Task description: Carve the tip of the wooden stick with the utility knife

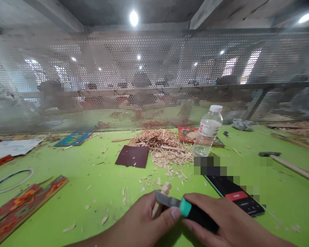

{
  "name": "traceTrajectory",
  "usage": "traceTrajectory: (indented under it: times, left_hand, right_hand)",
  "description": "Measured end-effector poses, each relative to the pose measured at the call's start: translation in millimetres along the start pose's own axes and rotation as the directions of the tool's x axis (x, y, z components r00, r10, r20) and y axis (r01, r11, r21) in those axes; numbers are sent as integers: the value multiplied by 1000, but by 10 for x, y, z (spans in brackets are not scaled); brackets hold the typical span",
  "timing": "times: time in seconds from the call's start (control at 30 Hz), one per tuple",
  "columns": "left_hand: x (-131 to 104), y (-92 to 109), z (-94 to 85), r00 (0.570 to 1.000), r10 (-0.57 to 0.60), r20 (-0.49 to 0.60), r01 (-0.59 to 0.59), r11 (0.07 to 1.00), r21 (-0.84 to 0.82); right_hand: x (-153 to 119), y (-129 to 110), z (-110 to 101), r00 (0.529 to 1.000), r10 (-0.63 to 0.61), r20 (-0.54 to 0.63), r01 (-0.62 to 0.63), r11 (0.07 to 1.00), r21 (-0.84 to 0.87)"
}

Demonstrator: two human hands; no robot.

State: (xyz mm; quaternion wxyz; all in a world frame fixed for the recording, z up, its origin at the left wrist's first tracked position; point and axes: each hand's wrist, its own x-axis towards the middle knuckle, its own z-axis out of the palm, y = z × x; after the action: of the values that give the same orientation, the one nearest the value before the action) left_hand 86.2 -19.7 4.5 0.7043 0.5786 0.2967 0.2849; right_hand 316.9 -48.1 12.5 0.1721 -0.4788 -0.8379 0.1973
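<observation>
My left hand (146, 216) is closed around a small piece of pale wood (166, 188), whose rounded, notched end sticks up past the fingers. In my right hand (218, 216) is a carving knife (199, 216) with a black and teal handle. Its short blade lies across the wood, pointing left, and my left thumb rests close to the blade's base. The lower part of the wood is hidden by my left hand. Loose wood shavings (170, 157) are heaped beyond my hands, with a brown sheet of sandpaper (133, 156) beside them.
A clear water bottle (207, 133) stands behind a phone (237, 192) at the right. Farther right lies a hammer (293, 166). Painted boards (28, 209) and a white ring (12, 180) are at the left. A perforated metal screen (118, 79) closes off the table's back edge.
</observation>
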Motion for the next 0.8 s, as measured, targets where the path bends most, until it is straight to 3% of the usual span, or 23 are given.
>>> traceTrajectory:
  times: [0.2,0.53,0.67,0.8]
  left_hand:
    - [-10,66,-9,998,-53,29,52,998,35]
    - [4,88,5,998,-60,37,59,998,28]
    - [1,93,2,998,-61,25,59,996,69]
    - [4,96,2,997,-81,16,80,996,42]
  right_hand:
    - [-36,8,25,998,-7,63,8,1000,-9]
    - [8,58,56,999,-48,-7,48,999,-9]
    - [-4,55,47,999,-40,26,40,999,4]
    - [-35,13,0,998,-50,-31,51,997,54]
